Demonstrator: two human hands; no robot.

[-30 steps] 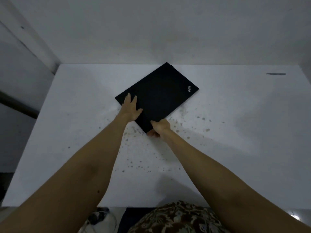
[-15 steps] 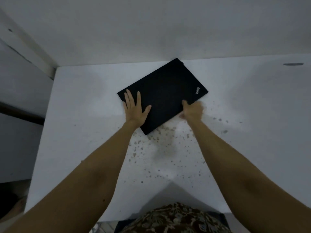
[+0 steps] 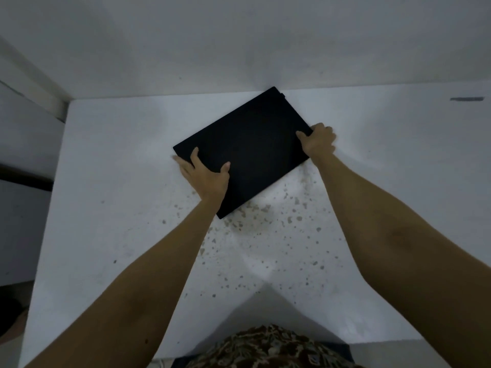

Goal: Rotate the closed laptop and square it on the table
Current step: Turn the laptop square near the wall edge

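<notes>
A closed black laptop (image 3: 249, 150) lies flat and skewed on the white table (image 3: 111, 181), its far corner close to the back wall. My left hand (image 3: 206, 173) holds the near-left edge, thumb and one finger on the lid, the other fingers wrapped past the left corner. My right hand (image 3: 318, 142) grips the right corner, thumb on the lid and fingers curled around the edge. The corner with the logo is hidden under that hand.
Brown speckled stains (image 3: 255, 221) mark the table in front of the laptop. A white wall (image 3: 239, 43) rises right behind the table. A dark streak (image 3: 466, 99) sits at the far right. The table's left edge (image 3: 50, 197) drops to a darker area.
My right hand slid from the near corner along the edge to the right corner. My left hand shifted from flat on the lid to gripping the left edge. The laptop has turned slightly.
</notes>
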